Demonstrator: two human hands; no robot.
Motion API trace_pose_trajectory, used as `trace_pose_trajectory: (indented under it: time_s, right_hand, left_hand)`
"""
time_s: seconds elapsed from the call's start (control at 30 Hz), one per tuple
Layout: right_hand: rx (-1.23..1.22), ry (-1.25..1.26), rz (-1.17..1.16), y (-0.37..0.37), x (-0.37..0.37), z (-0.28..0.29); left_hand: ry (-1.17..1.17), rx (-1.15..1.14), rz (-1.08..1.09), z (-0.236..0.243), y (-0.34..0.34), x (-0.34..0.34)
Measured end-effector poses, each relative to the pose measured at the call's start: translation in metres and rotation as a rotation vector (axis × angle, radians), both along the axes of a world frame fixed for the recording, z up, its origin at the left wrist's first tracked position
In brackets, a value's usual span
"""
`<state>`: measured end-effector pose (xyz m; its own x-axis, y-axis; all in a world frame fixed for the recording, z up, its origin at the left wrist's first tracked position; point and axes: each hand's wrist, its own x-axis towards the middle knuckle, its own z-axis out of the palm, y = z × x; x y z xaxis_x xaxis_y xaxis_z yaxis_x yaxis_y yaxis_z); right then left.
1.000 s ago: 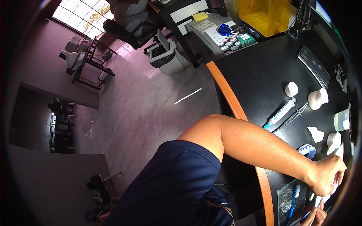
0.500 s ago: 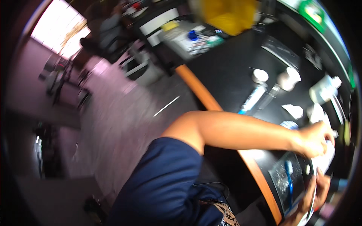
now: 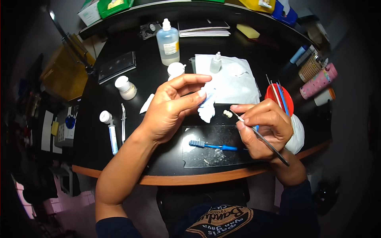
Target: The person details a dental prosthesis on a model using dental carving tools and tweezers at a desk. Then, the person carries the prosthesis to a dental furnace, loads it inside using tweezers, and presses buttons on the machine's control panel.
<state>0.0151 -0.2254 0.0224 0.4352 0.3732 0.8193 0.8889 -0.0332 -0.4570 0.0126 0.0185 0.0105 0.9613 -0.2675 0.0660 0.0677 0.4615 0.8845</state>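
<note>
Black desk [image 3: 154, 163]: your right hand [image 3: 266, 126] pinches a slim metal instrument [image 3: 268, 145], tip beside small tooth-like pieces [image 3: 227, 114]; use light pressure. Your left hand [image 3: 168, 106] half-curls near a white-and-blue lump [image 3: 206, 111]; can't tell if gripping.

Left grip [image 3: 170, 105] near pinched right grip [image 3: 269, 129]

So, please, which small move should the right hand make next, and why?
I would probably guide the thin tool toward the white-and-blue piece, avoiding the small pale pieces: the right hand grips the tool, its tip very near them, while the left hand holds the white-and-blue piece.
</note>
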Motion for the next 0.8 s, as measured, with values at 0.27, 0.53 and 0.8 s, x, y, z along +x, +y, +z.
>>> trace_pose_trajectory:
  time_s: [0.27, 0.53, 0.8]
  right_hand:
    - [-0.013, -0.006, -0.012, 0.004, 0.003, -0.006]
    - [0.021, 0.039, -0.027, 0.005, 0.003, -0.010]
    - [-0.029, 0.032, -0.014, 0.003, 0.006, -0.014]
  left_hand:
    - [0.031, 0.111, -0.094, -0.003, -0.004, -0.008]
    - [-0.070, 0.123, -0.103, -0.004, -0.012, -0.008]
    - [-0.116, 0.215, -0.077, -0.008, -0.011, -0.008]
